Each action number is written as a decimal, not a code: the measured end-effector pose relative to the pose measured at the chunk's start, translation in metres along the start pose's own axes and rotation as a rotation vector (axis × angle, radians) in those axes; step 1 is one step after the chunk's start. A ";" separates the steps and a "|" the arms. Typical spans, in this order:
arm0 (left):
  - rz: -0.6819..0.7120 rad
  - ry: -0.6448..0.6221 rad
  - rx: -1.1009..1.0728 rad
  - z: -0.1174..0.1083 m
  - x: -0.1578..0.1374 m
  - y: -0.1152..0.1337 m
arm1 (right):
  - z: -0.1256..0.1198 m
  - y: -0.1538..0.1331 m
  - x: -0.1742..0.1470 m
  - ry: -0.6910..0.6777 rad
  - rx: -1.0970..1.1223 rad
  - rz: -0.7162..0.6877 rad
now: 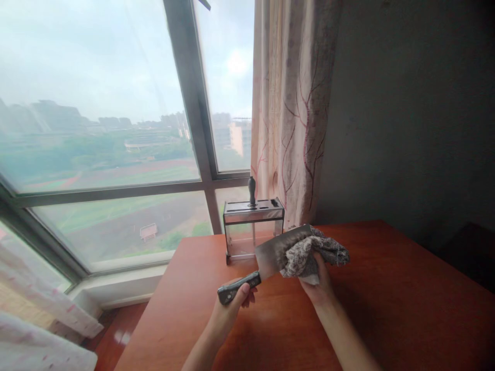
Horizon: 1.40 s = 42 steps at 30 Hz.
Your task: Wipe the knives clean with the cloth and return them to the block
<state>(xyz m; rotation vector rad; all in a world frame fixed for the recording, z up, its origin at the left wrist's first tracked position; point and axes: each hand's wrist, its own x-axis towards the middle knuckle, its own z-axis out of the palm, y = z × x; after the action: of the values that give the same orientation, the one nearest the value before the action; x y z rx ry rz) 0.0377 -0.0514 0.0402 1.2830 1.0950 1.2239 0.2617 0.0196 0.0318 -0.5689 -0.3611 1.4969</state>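
The cleaver (273, 253) is held up over the table, its dark handle closed in the left hand (231, 305), thumb on top and fingertips showing beneath, its blade slanting up and away to the right of that grip. Against the far part of the blade, a bunched grey cloth (303, 256) is gripped in the right hand (314, 278); its fingers are mostly lost in the folds, so I cannot tell whether they press one face or pinch both. That is the chief worry: with the cloth wadded unevenly, a finger could slide past a fold and meet the edge, and a loose fold could snag there. Which long edge is the sharp one is hard to be sure of; the upper one seems likelier. The left hold could also slip if the handle were damp, letting the blade twist under the right hand's push. Just beyond the blade, on the far side of both grips, stands a clear-sided knife rack (228, 234) with one dark upright handle (252, 191) in its top; a wide stroke away from the body could knock it. Below the hands lies the wooden table (386, 288), which a dropped cleaver could gouge. Farther out, behind the rack, hang the curtain (294, 103) and window, too distant to interfere.
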 end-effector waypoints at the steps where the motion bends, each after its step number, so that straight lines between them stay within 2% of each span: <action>1: -0.003 0.002 -0.010 0.000 0.000 0.001 | 0.000 -0.002 0.000 0.021 0.022 0.007; 3: -0.002 0.029 -0.057 0.000 0.001 0.003 | 0.002 -0.004 0.000 0.059 0.045 0.016; 7: -0.007 0.061 -0.209 -0.001 0.002 0.001 | 0.002 -0.004 -0.001 0.033 0.003 -0.002; 11: -0.018 0.112 -0.366 -0.005 0.002 -0.001 | 0.001 -0.007 -0.002 0.026 0.051 0.011; 18: -0.048 0.145 -0.416 -0.005 0.002 -0.001 | 0.008 -0.004 -0.006 0.038 0.105 0.010; 25: -0.095 0.197 -0.524 -0.004 0.003 -0.004 | 0.004 -0.003 -0.006 -0.012 0.125 0.047; 30: -0.094 0.234 -0.660 -0.011 0.009 -0.008 | 0.003 0.001 -0.012 -0.127 0.122 0.114; 35: -0.092 0.229 -0.655 -0.006 0.006 -0.009 | 0.008 0.012 -0.020 -0.147 0.093 0.148; 38: -0.101 0.176 -0.565 0.003 0.002 -0.007 | 0.013 0.021 -0.022 -0.101 0.097 0.147; 42: -0.086 0.098 -0.428 0.013 -0.001 -0.007 | 0.017 0.038 -0.028 -0.105 0.041 0.183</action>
<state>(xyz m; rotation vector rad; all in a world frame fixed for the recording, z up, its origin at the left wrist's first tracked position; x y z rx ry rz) 0.0509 -0.0529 0.0330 0.8503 0.8833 1.3772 0.2191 -0.0072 0.0276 -0.5024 -0.3657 1.7111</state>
